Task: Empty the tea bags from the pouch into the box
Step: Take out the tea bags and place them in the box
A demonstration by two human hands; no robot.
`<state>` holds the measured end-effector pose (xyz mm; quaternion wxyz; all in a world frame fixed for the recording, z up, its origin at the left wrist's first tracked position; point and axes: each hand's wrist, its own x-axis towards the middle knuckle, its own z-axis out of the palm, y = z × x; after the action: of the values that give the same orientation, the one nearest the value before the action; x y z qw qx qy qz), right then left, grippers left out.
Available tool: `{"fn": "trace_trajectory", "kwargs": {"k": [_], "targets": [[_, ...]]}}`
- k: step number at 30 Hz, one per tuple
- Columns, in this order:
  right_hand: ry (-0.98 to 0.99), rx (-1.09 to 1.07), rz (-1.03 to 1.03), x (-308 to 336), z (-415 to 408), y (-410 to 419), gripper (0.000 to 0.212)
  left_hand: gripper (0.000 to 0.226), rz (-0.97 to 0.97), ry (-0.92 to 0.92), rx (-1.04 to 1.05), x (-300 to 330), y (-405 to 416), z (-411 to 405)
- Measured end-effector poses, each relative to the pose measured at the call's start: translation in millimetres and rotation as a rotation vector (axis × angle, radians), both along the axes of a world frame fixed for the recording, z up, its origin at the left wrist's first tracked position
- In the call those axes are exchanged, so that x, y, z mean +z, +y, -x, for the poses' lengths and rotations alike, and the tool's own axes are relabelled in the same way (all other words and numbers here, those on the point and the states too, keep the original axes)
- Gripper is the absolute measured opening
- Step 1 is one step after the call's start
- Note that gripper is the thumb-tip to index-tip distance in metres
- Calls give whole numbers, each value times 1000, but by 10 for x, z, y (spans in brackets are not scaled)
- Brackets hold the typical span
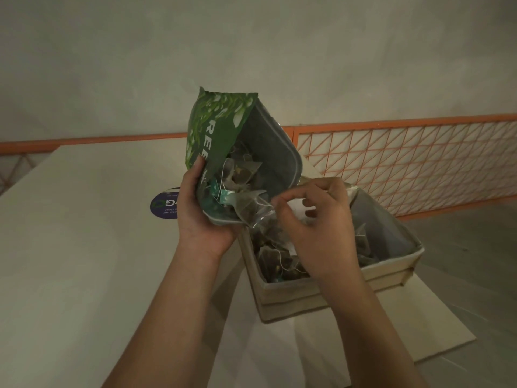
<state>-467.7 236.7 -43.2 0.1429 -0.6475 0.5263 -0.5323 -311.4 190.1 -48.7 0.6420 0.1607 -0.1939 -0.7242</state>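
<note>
We note the left hand (201,217) gripping the green pouch (221,141) by its lower edge, tipped mouth-down over the box (321,289). The right hand (316,228) pinches a tea bag (251,211) at the mouth. Bags look light, soft, tangle-prone; take them by the mesh body.

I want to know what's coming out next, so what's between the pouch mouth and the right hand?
In the head view, a clear pyramid tea bag spans from the green pouch mouth to the right hand.
</note>
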Motion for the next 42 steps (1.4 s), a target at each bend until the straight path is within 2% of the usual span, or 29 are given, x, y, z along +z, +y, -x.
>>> {"fn": "trace_trajectory", "kwargs": {"k": [2,7,9,11,16,20,23,25,27,30,32,37,40,42], "targets": [[0,-14,14,44,-4,16,15,65,18,2,-11,7,7,2],[136,-4,9,105,-195,25,53,59,24,-42,2,0,13,-2],[197,-6,-58,90,-270,13,48,55,21,-37,23,-7,13,-5],[198,10,-98,67,-301,2,35,61,21,-36,22,-9,6,-6],[-49,162,-105,104,-167,35,11,64,44,-25,-21,-3,-3,5],[-254,193,-126,215,101,131,13,74,82,-26,-28,-42,-31,-10],[-480,199,-140,267,305,180,17,73,114,4,-50,-67,-44,-4],[-527,175,-145,246,411,179,14,72,120,14,-56,-83,-53,-5],[-410,114,-139,180,477,145,13,71,124,3,-56,-95,-66,-9],[20,11,-248,34,494,100,14,67,113,-1,-35,-92,-72,-10],[206,-36,-286,-3,434,120,22,63,102,5,-26,-83,-64,-4],[249,-16,-232,130,85,225,48,66,80,-13,-17,-62,-54,-7],[360,-45,-214,61,-40,233,33,65,68,1,-13,-35,-28,2],[327,-74,-127,49,-38,210,19,61,61,15,-16,-15,-6,12]]}}
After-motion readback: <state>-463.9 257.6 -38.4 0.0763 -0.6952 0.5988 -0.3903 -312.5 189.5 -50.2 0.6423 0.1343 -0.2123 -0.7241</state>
